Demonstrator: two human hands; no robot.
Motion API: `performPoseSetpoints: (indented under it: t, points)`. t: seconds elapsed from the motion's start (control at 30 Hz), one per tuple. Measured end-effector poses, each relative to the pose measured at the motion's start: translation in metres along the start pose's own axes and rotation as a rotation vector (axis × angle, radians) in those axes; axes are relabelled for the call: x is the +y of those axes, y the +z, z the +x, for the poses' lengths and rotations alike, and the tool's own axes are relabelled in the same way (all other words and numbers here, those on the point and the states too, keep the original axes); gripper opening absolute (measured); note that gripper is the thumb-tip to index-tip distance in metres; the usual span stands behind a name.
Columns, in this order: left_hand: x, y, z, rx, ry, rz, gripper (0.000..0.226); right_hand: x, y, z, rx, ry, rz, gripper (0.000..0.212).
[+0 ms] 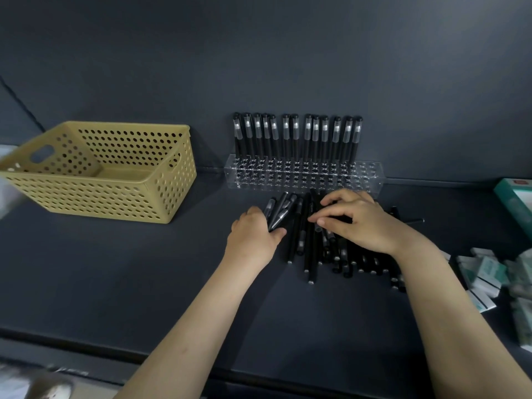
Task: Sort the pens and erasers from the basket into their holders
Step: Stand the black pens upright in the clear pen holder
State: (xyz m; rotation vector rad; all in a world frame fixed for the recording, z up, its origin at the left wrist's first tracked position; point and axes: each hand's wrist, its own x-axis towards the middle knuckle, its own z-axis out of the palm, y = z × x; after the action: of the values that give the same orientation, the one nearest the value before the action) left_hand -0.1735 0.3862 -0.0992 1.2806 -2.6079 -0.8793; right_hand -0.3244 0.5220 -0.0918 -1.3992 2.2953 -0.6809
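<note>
Step in hand: loading pens into the holder.

Positions:
- The basket (100, 194) stands at the left of the table (115, 269). No contents show in the part of its interior that is visible.
- The pen holder (305, 177), a clear block with rows of holes, sits against the back wall. Its rear row carries standing pens (296, 136). The front rows and the right end are unfilled.
- The loose pens (308, 254) lie in a heap on the table, just in front of the holder.
- The erasers (486, 272) lie in a pile at the right, near a green box (515, 203), and none of them is sorted yet.

Hands:
- The left hand (253, 234) has its fingers and thumb wrapped round a small bundle of pens (277, 211), with the caps pointing toward the holder.
- The right hand (362, 223) rests on the heap with its fingers bent. The thumb and forefinger appear to be nipping one pen, but the grasp is partly hidden.

Next move, as judged: lift one pen clear of the heap, turn it upright with the cap on top, and seat it in a free hole. Work the next row without knocking the pens already standing behind it.
</note>
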Motion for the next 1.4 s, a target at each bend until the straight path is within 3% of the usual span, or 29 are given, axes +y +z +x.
performPoseSetpoints:
  t: [0.33, 0.57, 0.67, 0.8, 0.97, 1.1, 1.27, 1.4]
  points:
    - [-0.004, -0.011, 0.000, -0.081, 0.029, -0.190, 0.012, -0.002, 0.000, -0.001, -0.002, 0.013, 0.012, 0.017]
    - [-0.006, -0.029, 0.002, -0.217, -0.062, -0.358, 0.019, -0.001, 0.000, -0.001, 0.011, 0.006, 0.045, 0.016]
    - [-0.009, -0.044, 0.002, -0.300, -0.177, -0.530, 0.016, -0.002, 0.001, -0.002, 0.135, -0.030, 0.092, 0.019]
    - [-0.004, -0.054, 0.000, -0.432, -0.233, -0.737, 0.027, -0.018, 0.000, -0.001, 0.291, -0.095, 0.352, 0.021]
    - [0.016, -0.052, -0.005, -0.543, -0.183, -0.799, 0.006, -0.037, 0.007, 0.006, 0.304, 0.074, 0.889, 0.026]
    - [0.029, -0.045, -0.001, -0.594, -0.112, -0.771, 0.010, -0.035, 0.004, 0.008, 0.320, 0.155, 1.205, 0.034]
    - [0.041, -0.040, 0.008, -0.627, -0.101, -0.767, 0.009, -0.025, -0.006, 0.007, 0.371, 0.205, 1.254, 0.032]
    - [0.046, -0.028, 0.018, -0.590, -0.076, -0.741, 0.018, -0.015, -0.012, 0.006, 0.595, 0.207, 1.221, 0.020]
